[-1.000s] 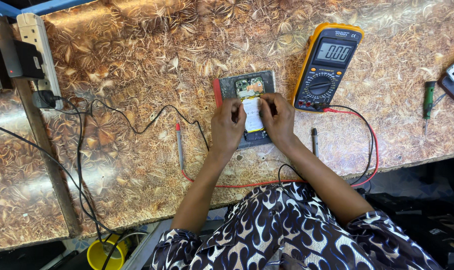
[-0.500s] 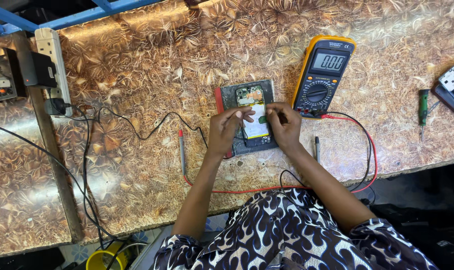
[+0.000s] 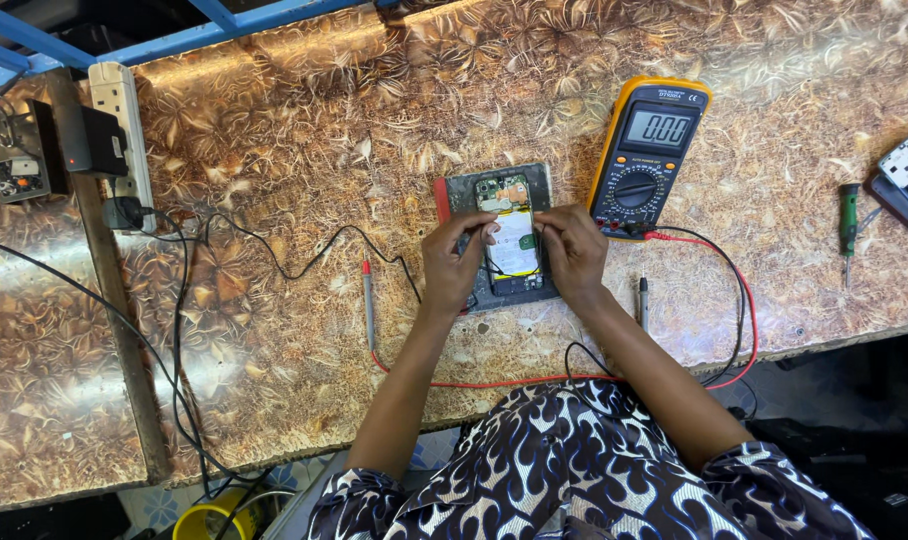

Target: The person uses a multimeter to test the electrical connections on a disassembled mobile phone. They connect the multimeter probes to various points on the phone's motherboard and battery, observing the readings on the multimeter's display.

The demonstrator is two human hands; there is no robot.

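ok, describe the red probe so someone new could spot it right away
Start at the yellow multimeter at the bench's top centre, then go to the opened phone under both hands beside it. Past the left hand lies the red probe, a thin grey stick with a red tip; the other probe, right of the right hand, is dark.

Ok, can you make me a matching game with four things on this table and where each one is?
Things:
1. multimeter
2. green screwdriver
3. opened phone
4. power strip

Places:
A. far left, by the black adapter
B. between the left hand and the right hand
C. just right of the phone, yellow case
D. far right, lying alone on the table

Pairs: 1-C, 2-D, 3-B, 4-A
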